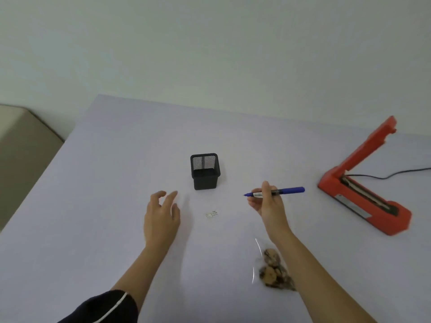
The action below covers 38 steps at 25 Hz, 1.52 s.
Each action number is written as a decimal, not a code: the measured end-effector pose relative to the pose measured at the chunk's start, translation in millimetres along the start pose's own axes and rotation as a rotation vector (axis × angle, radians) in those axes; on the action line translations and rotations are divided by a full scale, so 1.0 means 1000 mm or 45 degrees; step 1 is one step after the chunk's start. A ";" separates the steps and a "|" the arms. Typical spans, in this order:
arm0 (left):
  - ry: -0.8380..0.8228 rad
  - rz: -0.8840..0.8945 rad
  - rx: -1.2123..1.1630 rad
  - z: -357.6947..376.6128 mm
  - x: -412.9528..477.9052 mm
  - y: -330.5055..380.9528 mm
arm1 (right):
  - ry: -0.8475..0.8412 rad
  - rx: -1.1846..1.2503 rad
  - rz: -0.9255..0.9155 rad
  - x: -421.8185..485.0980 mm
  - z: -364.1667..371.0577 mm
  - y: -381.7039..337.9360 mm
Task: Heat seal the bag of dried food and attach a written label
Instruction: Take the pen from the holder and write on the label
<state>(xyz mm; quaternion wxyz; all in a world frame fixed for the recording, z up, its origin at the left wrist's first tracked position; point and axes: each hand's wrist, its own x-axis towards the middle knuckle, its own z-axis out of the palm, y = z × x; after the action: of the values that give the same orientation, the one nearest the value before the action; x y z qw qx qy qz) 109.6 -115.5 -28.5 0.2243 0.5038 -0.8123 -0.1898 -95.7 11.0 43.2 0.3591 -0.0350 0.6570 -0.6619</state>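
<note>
Right hand (268,206) fingers (265,186) clamped on the blue pen (277,191); left hand (162,215) fingers spread, empty; label (211,214) lies between them, bag of dried food (271,269) under the right wrist on the worktop (116,171)

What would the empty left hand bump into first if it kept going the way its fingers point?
Probably nothing: the left hand points up the bare table, passing left of the black mesh pen holder. Depth is hard to judge.
</note>
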 end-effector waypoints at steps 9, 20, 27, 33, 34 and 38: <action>-0.592 -0.099 0.225 -0.005 0.005 -0.018 | -0.040 -0.087 -0.143 -0.030 0.001 -0.014; -0.635 -0.539 -1.450 -0.083 0.005 0.104 | -0.057 0.156 -0.157 -0.057 0.025 -0.037; -0.609 -0.518 -1.438 -0.086 0.007 0.113 | -0.071 0.143 -0.142 -0.063 0.029 -0.038; -0.629 -0.486 -1.448 -0.089 0.004 0.116 | -0.130 0.069 -0.143 -0.066 0.031 -0.037; -0.629 -0.468 -1.440 -0.089 0.004 0.118 | -0.153 0.066 -0.150 -0.067 0.032 -0.037; -0.556 -0.462 -1.424 -0.089 0.005 0.122 | -0.170 0.090 -0.189 -0.068 0.038 -0.040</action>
<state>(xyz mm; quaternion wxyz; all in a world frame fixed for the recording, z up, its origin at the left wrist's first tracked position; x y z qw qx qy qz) 67.6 -76.5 111.8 0.2471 0.3897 -0.5187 -0.7197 -42.5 9.3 113.5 0.3532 -0.1150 0.6034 -0.7057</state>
